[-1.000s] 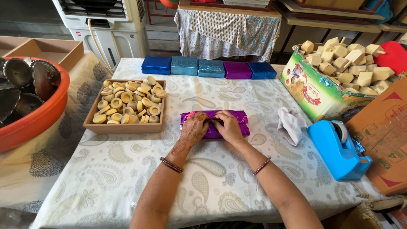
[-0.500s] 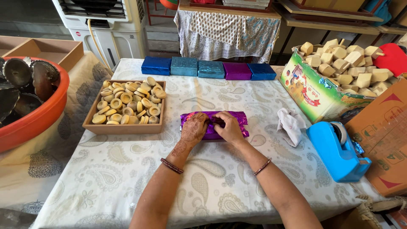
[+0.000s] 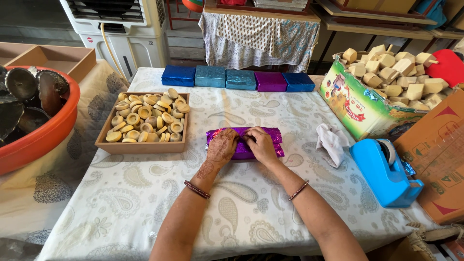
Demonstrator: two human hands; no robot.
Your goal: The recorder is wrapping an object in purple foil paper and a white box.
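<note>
A small box half wrapped in shiny purple foil paper [image 3: 273,137] lies on the patterned tablecloth [image 3: 241,203] in front of me. My left hand [image 3: 222,146] presses down on its left half. My right hand [image 3: 260,145] rests on its right half, fingertips pinching the paper fold at the middle. Both hands touch each other over the parcel. Bangles sit on both wrists.
A wooden tray [image 3: 140,145] of round tan discs stands to the left. Several wrapped blue, teal and purple boxes [image 3: 237,79] line the far edge. A blue tape dispenser [image 3: 384,171], a white cloth [image 3: 332,141], a carton of wooden blocks [image 3: 386,92] and an orange basin [image 3: 38,135] surround the spot.
My hands have stayed on the purple parcel, with the fingers shifting slightly along the central fold. Nothing else has moved.
</note>
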